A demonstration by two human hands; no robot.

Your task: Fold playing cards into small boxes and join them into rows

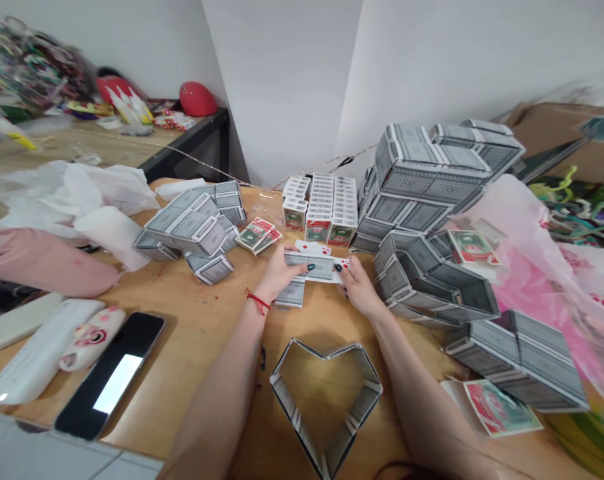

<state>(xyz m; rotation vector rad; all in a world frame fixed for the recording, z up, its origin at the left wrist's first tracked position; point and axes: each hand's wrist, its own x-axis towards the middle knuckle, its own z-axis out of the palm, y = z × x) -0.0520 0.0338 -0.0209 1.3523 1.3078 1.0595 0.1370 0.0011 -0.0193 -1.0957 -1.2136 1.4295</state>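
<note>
Both my hands meet at the middle of a wooden table over a small bunch of playing cards. My left hand, with a red string on the wrist, grips the cards' left end, thumb on top. My right hand pinches the right end. The cards show grey patterned backs and some red diamond faces. One more card lies under my left hand. Close to me lies a heart-shaped frame made of folded cards.
Card-built blocks pile up at the right and at the left. Boxed decks stand at the back. A phone, white cases and a pink plastic bag lie around.
</note>
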